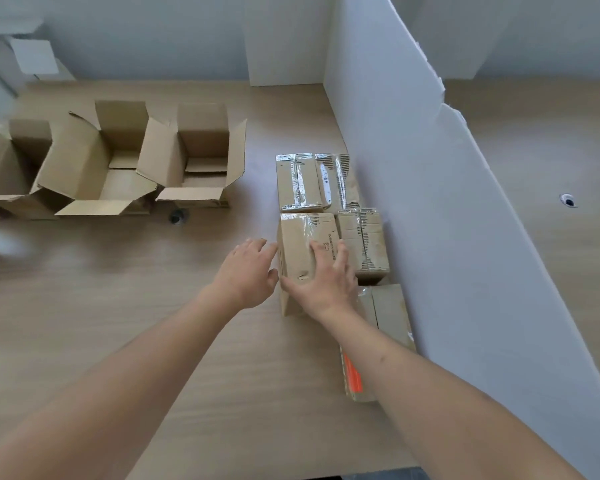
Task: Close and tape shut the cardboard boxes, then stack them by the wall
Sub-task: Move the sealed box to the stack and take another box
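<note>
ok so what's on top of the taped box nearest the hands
The right hand lies flat on the box, fingers spread over clear tape and a printed label. The left hand is at its left side. The top beneath the palm is covered.

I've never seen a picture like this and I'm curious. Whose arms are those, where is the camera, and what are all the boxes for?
The camera sits on a person's head and looks down, so you see their own two arms. The right hand lies flat on top of a taped box, and the left hand touches its side. More taped boxes stand beside it along a white wall panel. On the wooden table, farther left, open boxes wait to be closed. Neither hand grips anything.
</note>
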`<state>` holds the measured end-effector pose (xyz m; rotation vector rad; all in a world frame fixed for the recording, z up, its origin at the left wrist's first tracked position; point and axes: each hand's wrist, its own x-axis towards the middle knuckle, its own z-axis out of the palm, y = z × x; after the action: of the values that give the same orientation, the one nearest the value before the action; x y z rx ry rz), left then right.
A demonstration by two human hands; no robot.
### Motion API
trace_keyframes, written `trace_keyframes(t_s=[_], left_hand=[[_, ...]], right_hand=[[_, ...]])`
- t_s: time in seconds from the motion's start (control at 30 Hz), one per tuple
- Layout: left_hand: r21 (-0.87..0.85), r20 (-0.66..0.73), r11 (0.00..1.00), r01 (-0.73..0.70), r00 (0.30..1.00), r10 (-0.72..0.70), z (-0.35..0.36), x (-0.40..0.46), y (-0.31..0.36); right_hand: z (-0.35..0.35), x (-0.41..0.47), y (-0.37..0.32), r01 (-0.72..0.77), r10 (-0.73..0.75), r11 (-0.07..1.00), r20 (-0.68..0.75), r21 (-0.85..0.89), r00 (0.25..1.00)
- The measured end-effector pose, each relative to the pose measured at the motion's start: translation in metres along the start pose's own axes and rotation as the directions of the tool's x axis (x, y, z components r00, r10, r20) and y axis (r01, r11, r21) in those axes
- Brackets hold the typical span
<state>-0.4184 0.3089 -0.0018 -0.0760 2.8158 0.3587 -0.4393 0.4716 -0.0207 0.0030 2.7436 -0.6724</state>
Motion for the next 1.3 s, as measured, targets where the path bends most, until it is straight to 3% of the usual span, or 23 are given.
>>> trace_keyframes(t_s=[0.33, 0.47, 0.83, 1.07, 1.3], left_hand=[[-0.071, 0.033, 0.997, -0.009, 0.999, 0.012, 0.023, 0.030, -0.017], [-0.085, 0.037, 0.996, -0.009, 0.999, 0.012, 0.027, 0.031, -0.021], [-0.035, -0.009, 0.998, -0.060, 0.998, 0.060, 0.006, 0.003, -0.029], [-0.010, -0.080, 0.993, -0.117, 0.990, 0.116, -0.031, -0.039, -0.038], [0.052, -0.174, 0.985, -0.163, 0.970, 0.170, -0.076, -0.090, -0.054]], right_hand=[[0.039, 0.027, 0.006, 0.012, -0.023, 0.991, -0.082, -0.133, 0.996], [0.044, 0.033, 0.008, 0.021, -0.033, 0.973, -0.046, -0.230, 0.998], [0.019, 0.025, 0.001, 0.038, -0.032, 0.966, 0.030, -0.256, 0.999], [-0.016, -0.016, -0.033, 0.185, -0.181, 0.956, 0.040, -0.226, 0.983], [-0.059, -0.071, -0.078, 0.315, -0.320, 0.888, 0.042, -0.334, 0.947]])
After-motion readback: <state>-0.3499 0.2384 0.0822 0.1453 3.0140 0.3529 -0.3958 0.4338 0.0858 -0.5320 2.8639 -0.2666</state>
